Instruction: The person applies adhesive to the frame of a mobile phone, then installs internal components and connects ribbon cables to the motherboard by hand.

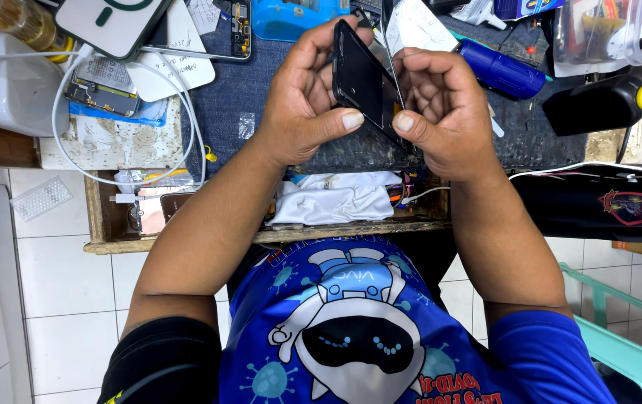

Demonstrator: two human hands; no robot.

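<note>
Blue shirt below; left hand [302, 105] grips black phone [362, 78] tilted on edge; right hand [440, 112] pinches thin metal pry blade [390, 45] at its seam. Risk: blade slipping inward, cracking screen.

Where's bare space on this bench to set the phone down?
The dark mat is bare between the white cable and the left hand. A smaller patch lies right of the right hand, below the blue tool. The far edge is crowded.

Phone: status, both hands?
Left hand and right hand both grip the black phone, tilted above the bench. Thin strip between right fingers. Nothing blocking.
</note>
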